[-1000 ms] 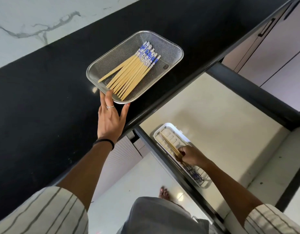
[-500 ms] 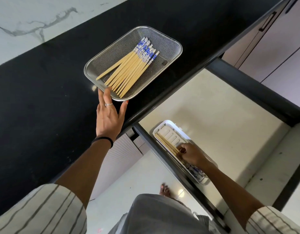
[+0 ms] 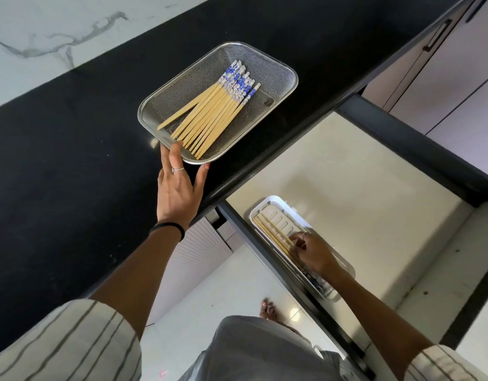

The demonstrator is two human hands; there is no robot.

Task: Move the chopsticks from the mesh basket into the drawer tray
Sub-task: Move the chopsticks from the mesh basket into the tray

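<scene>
A metal mesh basket point(image 3: 275, 70) sits on the black counter and holds several bamboo chopsticks point(image 3: 210, 116) with blue-and-white patterned ends. My left hand point(image 3: 179, 185) rests at the basket's near rim, fingers touching it. Below, in the open drawer, lies a white slotted tray point(image 3: 278, 206) with a few chopsticks point(image 3: 273, 233) along its left side. My right hand point(image 3: 314, 253) is over the tray, fingertips pinched on those chopsticks; their patterned ends are partly hidden under my wrist.
The black counter point(image 3: 72, 160) runs diagonally, with a white marble wall behind. The open drawer point(image 3: 347, 188) has a cream floor and dark frame. Cabinet doors point(image 3: 457, 78) stand at the right. My bare foot point(image 3: 269, 310) shows on the tiled floor below.
My right hand has laid the chopsticks flat along the tray's left side and slid slightly toward me. My left hand stays at the basket's rim.
</scene>
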